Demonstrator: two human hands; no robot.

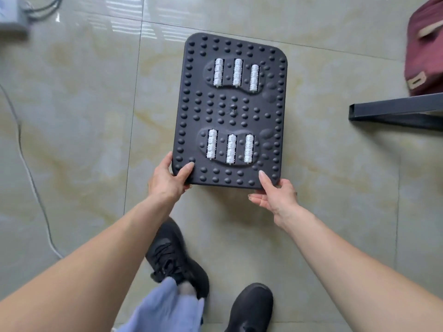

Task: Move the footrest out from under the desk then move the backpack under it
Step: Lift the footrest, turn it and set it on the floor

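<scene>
Glossy beige floor tiles (pixel 96 116) fill the frame; on them, in the middle, is the black footrest (pixel 231 111), already away from the desk leg (pixel 395 112) at the right edge.

Both hands pinch its near edge: the left hand (pixel 167 179) at the lower left corner, the right hand (pixel 275 195) at the lower right, thumbs on top and fingers under. I judge the first step is almost finished. Next the hands must let go and reach for the dark red backpack (pixel 426 49) in the upper right corner.
</scene>
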